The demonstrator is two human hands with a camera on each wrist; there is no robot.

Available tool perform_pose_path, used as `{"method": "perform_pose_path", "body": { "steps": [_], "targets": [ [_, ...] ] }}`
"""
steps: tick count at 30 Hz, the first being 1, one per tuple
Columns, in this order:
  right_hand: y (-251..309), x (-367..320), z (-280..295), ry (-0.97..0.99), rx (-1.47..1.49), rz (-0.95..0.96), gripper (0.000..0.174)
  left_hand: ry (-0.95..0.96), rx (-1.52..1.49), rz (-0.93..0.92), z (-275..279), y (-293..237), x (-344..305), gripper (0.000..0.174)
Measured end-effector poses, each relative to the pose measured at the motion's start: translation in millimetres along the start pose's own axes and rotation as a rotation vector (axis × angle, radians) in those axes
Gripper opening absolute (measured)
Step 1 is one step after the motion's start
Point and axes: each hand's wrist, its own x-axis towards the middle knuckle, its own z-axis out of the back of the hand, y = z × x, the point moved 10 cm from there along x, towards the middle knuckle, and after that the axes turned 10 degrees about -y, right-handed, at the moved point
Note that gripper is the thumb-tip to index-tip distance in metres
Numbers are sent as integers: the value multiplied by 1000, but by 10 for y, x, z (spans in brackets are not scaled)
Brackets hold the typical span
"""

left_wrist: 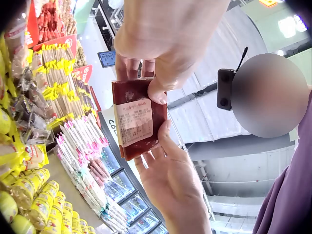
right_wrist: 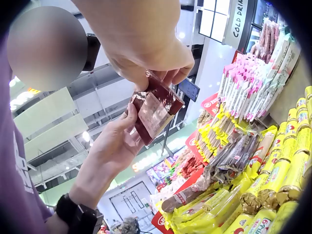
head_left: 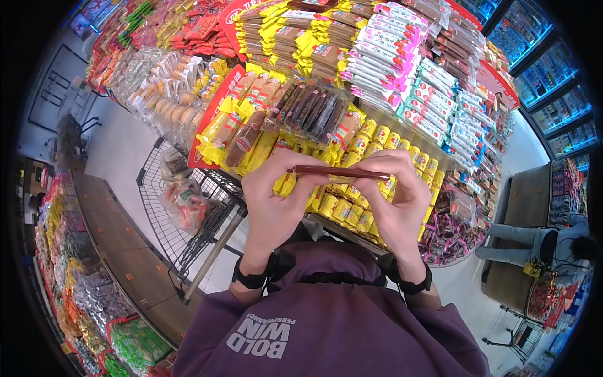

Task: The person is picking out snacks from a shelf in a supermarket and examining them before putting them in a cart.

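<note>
Held up in front of the chest is a flat dark-red packet [head_left: 339, 172], seen edge-on in the head view. A pale printed label [left_wrist: 135, 123] covers much of its face in the left wrist view. My left hand [head_left: 278, 188] pinches one end between thumb and fingers. At the opposite end my right hand [head_left: 397, 195] does the same, its thumb underneath. In the right wrist view the packet [right_wrist: 152, 111] is tilted, with light glinting off its wrapping. Below and beyond both hands lie yellow-wrapped rolls [head_left: 352, 210] and dark packaged sticks [head_left: 311, 108].
A shopping cart [head_left: 164, 207] with bagged goods stands to the left. Sloped displays of pink-and-white sticks [head_left: 384, 56] and brown-yellow packs [head_left: 301, 34] rise ahead. Another person [head_left: 540, 245] is at the far right, near a second cart [head_left: 524, 339]. Lit coolers [head_left: 553, 75] line the back right.
</note>
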Motion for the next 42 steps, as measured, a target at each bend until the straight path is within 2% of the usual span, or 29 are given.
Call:
{"method": "perform_pose_path", "body": {
  "steps": [11, 16, 19, 26, 34, 38, 40, 42],
  "targets": [
    [130, -9, 42, 19, -43, 102, 21, 55, 93, -187, -36, -212, -11, 17],
    [225, 0, 35, 46, 23, 133, 23, 63, -66, -228, -55, -285, -23, 23],
    [359, 4, -80, 161, -134, 231, 24, 87, -18, -304, -114, -373, -22, 24],
    [345, -50, -79, 104, -237, 305, 26, 109, 78, -372, -164, -403, -61, 23],
    [366, -51, -102, 105, -269, 304, 25, 101, 34, -307, -105, -326, -37, 21],
    [280, -44, -140, 120, -94, 145, 24, 70, -53, -301, -34, -268, -57, 19],
    [251, -42, -117, 101, -63, 87, 23, 7, -140, -225, 48, -207, -56, 17],
    [271, -33, -113, 122, -93, 117, 22, -24, -186, -198, 98, -174, -56, 16]
  ]
}}
